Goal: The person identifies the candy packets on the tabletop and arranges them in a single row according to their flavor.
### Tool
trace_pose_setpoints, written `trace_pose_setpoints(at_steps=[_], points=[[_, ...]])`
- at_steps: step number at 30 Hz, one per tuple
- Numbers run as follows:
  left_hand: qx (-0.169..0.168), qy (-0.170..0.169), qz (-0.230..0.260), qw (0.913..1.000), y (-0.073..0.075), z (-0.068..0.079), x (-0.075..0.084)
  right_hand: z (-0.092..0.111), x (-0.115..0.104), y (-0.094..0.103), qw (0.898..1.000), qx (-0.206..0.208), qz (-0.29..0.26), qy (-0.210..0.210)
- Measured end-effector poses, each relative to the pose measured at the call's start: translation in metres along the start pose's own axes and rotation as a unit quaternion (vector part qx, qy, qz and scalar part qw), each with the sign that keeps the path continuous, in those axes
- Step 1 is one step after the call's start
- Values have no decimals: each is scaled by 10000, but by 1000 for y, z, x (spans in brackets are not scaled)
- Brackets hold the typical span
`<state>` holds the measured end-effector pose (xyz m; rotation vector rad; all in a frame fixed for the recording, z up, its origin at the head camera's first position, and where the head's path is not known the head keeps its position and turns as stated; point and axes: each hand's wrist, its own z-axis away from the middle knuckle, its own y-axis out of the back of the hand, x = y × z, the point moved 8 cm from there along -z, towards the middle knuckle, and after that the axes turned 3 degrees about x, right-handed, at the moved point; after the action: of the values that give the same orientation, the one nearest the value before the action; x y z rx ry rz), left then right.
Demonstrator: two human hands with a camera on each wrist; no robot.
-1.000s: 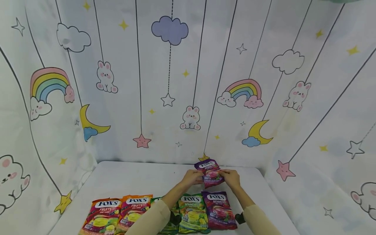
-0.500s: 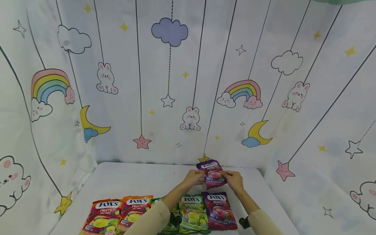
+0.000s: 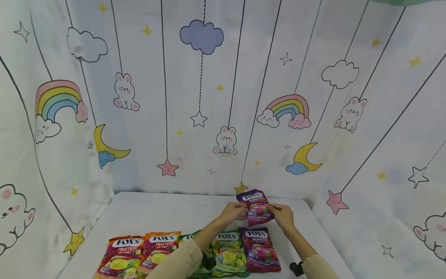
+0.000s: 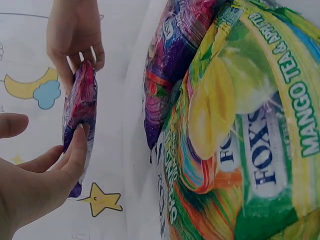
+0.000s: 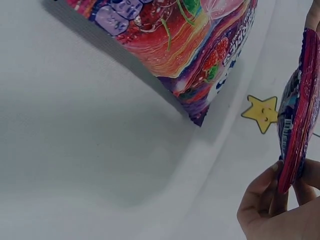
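Note:
A purple FOX'S Berries candy bag (image 3: 258, 209) is held up at the table's back, its front turned toward the head camera. My left hand (image 3: 234, 212) grips its left edge; in the left wrist view the fingers (image 4: 75, 155) lie against the bag while the thumb (image 4: 12, 125) stands off it. At the right edge, my right hand (image 3: 282, 215) pinches the bag between thumb and fingers. The right wrist view gives the held bag (image 5: 297, 112) nearly edge-on. Closer to me lies a second purple Berries bag (image 3: 259, 250), just below the held one.
Left of that bag, a row continues with a green Spring Tea bag (image 3: 229, 254), another green bag partly hidden by my left sleeve (image 3: 182, 257), and two orange-red Fruits bags (image 3: 120, 259) (image 3: 158, 248). A white wall cloth with printed cartoons (image 3: 195, 155) rises behind the white table (image 3: 156, 209).
Both hands have shifted a little to the right, carrying the purple Berries bag with them. The bags in the row stay where they were.

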<state>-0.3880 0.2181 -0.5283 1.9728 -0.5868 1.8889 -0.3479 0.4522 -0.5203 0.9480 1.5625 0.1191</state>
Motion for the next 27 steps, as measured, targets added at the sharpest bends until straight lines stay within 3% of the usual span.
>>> trace_pose_setpoints(at_steps=[17,27], points=[[-181,-142,-178,9996,-22,10,6,20,8,24,9983,-94,-488,-304],[-332,-146,-179,9992,-35,20,11,31,18,37,9973,-97,-513,-521]])
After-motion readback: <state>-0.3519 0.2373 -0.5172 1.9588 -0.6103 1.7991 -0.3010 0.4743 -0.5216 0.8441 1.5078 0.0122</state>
